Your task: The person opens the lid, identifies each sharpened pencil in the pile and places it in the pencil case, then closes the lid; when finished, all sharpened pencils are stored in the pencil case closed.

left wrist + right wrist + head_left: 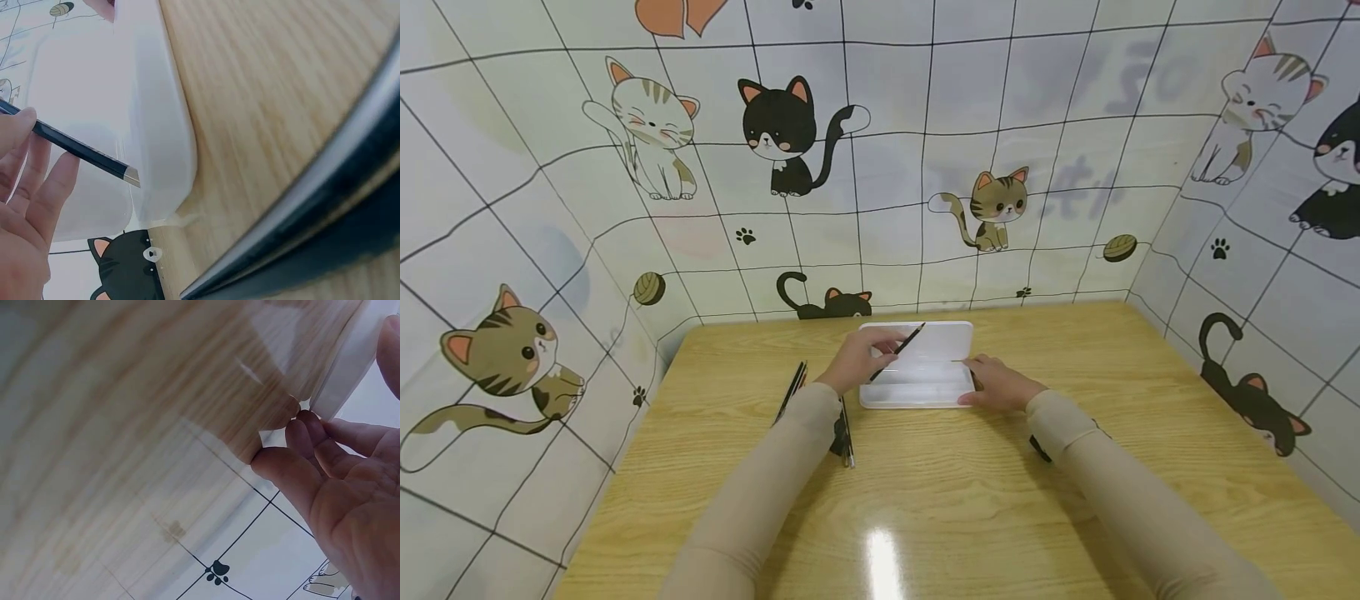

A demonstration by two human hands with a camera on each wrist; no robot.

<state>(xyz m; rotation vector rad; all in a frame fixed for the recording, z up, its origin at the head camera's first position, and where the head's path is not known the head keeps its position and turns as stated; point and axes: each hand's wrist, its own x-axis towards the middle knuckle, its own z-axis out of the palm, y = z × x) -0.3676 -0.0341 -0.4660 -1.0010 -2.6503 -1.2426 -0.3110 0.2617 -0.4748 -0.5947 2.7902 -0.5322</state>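
Note:
My left hand (859,360) pinches a dark pencil (911,338) between thumb and fingers, slanted over an open white pencil case (917,405). In the left wrist view the pencil's pale end (131,176) is at the case's long wall (165,125). The case lies on the table with its lid folded back toward the wall. At the case's right end, my right hand (1003,385) grips the side, thumb at the front corner and fingers farther back. In the right wrist view the case's edge (350,362) shows between thumb and fingers.
More dark pencils (790,390) lie left of the case, partly hidden by my left sleeve (775,483); several ends (849,442) stick out beside it. A small black object (1040,449) shows under my right sleeve. Cat-print cloth (895,167) surrounds the wooden table (955,500).

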